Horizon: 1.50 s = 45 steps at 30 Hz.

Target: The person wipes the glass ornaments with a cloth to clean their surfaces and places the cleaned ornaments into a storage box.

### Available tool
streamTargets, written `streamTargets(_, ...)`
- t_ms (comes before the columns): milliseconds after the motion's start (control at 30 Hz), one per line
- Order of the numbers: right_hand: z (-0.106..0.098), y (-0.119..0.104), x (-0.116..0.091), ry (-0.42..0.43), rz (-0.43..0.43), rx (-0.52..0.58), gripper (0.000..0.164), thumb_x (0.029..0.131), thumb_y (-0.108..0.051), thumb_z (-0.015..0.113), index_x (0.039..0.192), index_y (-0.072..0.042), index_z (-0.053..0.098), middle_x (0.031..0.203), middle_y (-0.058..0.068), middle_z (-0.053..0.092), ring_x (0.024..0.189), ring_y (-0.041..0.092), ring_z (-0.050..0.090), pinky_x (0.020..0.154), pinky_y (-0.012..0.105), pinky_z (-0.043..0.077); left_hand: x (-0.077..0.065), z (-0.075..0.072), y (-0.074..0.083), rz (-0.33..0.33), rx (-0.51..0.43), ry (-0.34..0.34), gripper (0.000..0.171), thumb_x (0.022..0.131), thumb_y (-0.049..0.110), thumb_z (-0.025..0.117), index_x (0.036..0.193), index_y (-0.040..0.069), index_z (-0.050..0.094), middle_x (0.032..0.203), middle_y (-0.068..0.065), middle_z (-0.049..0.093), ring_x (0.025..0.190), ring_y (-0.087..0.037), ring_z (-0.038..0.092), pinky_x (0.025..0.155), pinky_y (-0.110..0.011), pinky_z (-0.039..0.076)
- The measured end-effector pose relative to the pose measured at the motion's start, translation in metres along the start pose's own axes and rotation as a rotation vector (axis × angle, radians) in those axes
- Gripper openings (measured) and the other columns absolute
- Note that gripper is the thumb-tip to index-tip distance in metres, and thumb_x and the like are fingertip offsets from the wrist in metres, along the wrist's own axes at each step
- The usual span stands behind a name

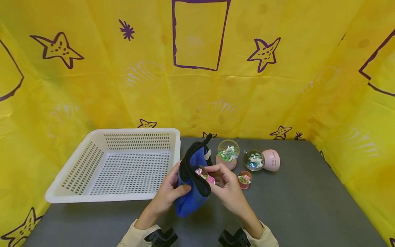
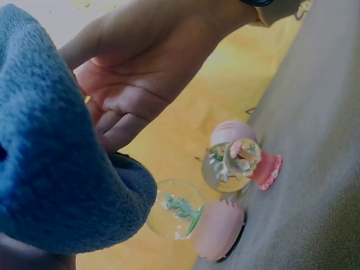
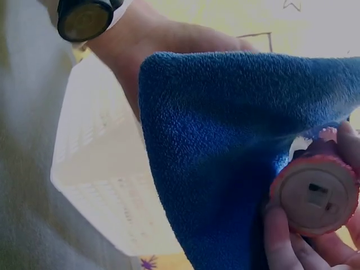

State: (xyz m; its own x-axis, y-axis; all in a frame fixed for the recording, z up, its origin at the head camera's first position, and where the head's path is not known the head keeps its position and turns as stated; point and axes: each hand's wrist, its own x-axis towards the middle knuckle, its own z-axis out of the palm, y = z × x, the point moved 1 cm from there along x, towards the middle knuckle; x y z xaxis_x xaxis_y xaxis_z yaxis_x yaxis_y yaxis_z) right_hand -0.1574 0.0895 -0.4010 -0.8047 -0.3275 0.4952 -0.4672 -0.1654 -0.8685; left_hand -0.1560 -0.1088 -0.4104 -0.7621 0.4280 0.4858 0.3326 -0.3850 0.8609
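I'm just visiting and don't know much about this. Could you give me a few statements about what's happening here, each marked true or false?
1. The left hand holds a blue fuzzy fabric piece with black edging. True.
2. The right hand holds nothing. False: its fingers hold a small clear globe with a pink base.
3. A large clear globe with a pale pink base lies on its side on the dark grey table. True.
4. The white perforated plastic basket is on the person's right. False: it is on the left.
5. Two other globes, one large and one small, stand upright. True.
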Motion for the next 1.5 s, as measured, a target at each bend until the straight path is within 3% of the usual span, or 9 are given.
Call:
streamTargets(200,-0.001,-0.004,-0.001,-0.112,0.077,0.163,0.027,0.101,-0.004,0.053,0.115,0.018,0.049,0.104,-0.01,0.066,0.083,0.0,0.062,0.07,0.016,0.054,0.0,-0.003,0.002,0.036,-0.061,-0.09,0.043,0.101,0.002,0.049,0.142,0.012,0.045,0.123,0.007,0.064,0.106,-0.004,0.061,0.091,-0.019,0.051)
streamTargets(300,-0.001,-0.006,0.0,-0.164,0.109,0.256,0.019,0.104,-0.007,0.044,0.113,0.008,0.054,0.099,-0.01,0.063,0.081,-0.001,0.059,0.071,0.014,0.052,0.001,-0.004,0.003,0.035,-0.052,-0.112,0.045,0.099,-0.002,0.049,0.141,0.013,0.046,0.122,0.007,0.065,0.105,-0.003,0.061,0.09,-0.019,0.052)
streamTargets(433,-0.002,-0.009,-0.001,-0.182,0.164,0.314,0.018,0.105,-0.009,0.038,0.111,-0.011,0.055,0.089,-0.011,0.054,0.076,-0.002,0.049,0.067,0.014,0.044,0.001,-0.005,0.005,0.037,0.033,-0.113,0.05,0.096,-0.006,0.054,0.141,0.012,0.046,0.122,0.008,0.065,0.106,-0.004,0.062,0.091,-0.02,0.053)
streamTargets(633,-0.001,-0.008,-0.002,-0.095,0.2,0.338,0.011,0.101,-0.006,0.049,0.108,-0.014,0.052,0.095,-0.009,0.06,0.083,0.0,0.058,0.074,0.014,0.051,-0.002,-0.001,0.011,0.027,0.253,-0.032,0.065,0.088,-0.006,0.068,0.146,0.004,0.042,0.127,0.004,0.063,0.108,-0.008,0.063,0.092,-0.026,0.054)
streamTargets(767,-0.001,-0.005,-0.001,-0.019,0.136,0.262,0.021,0.095,0.001,0.059,0.11,-0.014,0.058,0.103,-0.007,0.063,0.092,0.002,0.062,0.081,0.016,0.054,-0.002,0.003,0.015,0.016,0.372,0.031,0.07,0.083,-0.008,0.072,0.146,0.004,0.044,0.124,-0.012,0.064,0.105,-0.01,0.065,0.09,-0.028,0.056)
streamTargets(933,-0.005,-0.004,0.0,0.006,-0.041,0.078,0.025,0.088,0.008,0.066,0.112,-0.001,0.062,0.112,-0.005,0.065,0.102,0.006,0.062,0.089,0.018,0.053,-0.002,0.003,0.016,-0.007,0.393,0.082,0.069,0.081,-0.007,0.071,0.144,0.005,0.047,0.124,-0.019,0.064,0.103,-0.009,0.066,0.087,-0.028,0.057)
streamTargets(1167,-0.01,-0.009,0.001,-0.032,-0.23,-0.205,0.038,0.078,0.015,0.073,0.111,0.001,0.061,0.116,0.015,0.066,0.114,0.011,0.062,0.098,0.021,0.05,-0.001,-0.001,0.013,0.026,0.354,0.03,0.063,0.086,-0.003,0.07,0.144,0.003,0.046,0.122,-0.016,0.065,0.105,-0.01,0.065,0.089,-0.028,0.056)
streamTargets(1333,-0.008,-0.012,0.001,0.014,-0.203,-0.225,0.042,0.076,0.015,0.075,0.114,0.003,0.059,0.11,0.018,0.066,0.106,0.009,0.064,0.092,0.02,0.052,-0.001,0.0,0.013,0.048,0.357,0.024,0.069,0.082,-0.008,0.071,0.145,0.004,0.045,0.124,-0.01,0.064,0.104,-0.01,0.064,0.088,-0.028,0.055)
streamTargets(1500,-0.001,-0.013,-0.001,0.095,-0.031,-0.127,0.032,0.082,0.007,0.074,0.111,0.006,0.061,0.105,0.006,0.065,0.092,0.005,0.063,0.081,0.018,0.055,-0.003,0.001,0.016,0.079,0.367,0.048,0.073,0.079,-0.014,0.072,0.145,0.001,0.043,0.131,0.001,0.062,0.11,-0.008,0.063,0.092,-0.024,0.054)
